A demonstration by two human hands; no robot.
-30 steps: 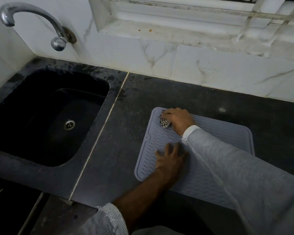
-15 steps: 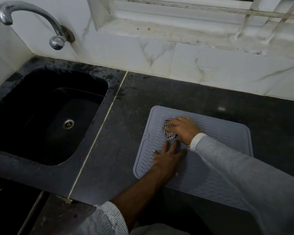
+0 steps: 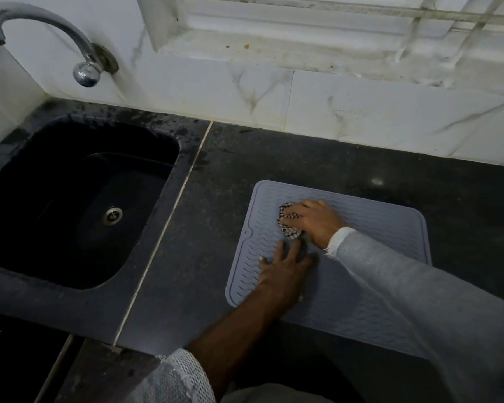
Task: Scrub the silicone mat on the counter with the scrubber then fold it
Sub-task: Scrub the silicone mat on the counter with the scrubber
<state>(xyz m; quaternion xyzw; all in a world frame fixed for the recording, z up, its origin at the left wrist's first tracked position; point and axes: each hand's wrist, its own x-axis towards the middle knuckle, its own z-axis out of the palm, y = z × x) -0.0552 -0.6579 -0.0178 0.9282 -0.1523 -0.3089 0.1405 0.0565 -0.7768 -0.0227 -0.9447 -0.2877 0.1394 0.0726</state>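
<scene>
Setting: dark stone counter (image 3: 274, 158) under a marble-tiled wall, with a black sink (image 3: 79, 205) and a chrome tap (image 3: 41, 33) off to the left.
Mat: grey silicone mat (image 3: 390, 228) lies flat on the counter, right of the sink; its near edge appears to reach the counter's front edge, though the sleeve hides that corner.
Scrubber: checked scrubber (image 3: 288, 225) sits on the mat's left half, pressed down against the ribs.
Right hand: right hand (image 3: 314, 222) has its fingers curled over the scrubber, gripping it.
Left hand: left hand (image 3: 285, 266) is spread flat, fingers straight, palm pressing the mat just near of the scrubber; the fingertips nearly meet it.
Stage: judged to be mid-scrub; only the left part is being worked, folding not yet begun.
Risk 1: mat could creep or bunch on the smooth stone if the flat hand eases off while the scrubber pushes.
Risk 2: the scrubber may run into the holding fingers, as they lie so close.
Risk 3: the right half may go unscrubbed, since both hands crowd the left side.
</scene>
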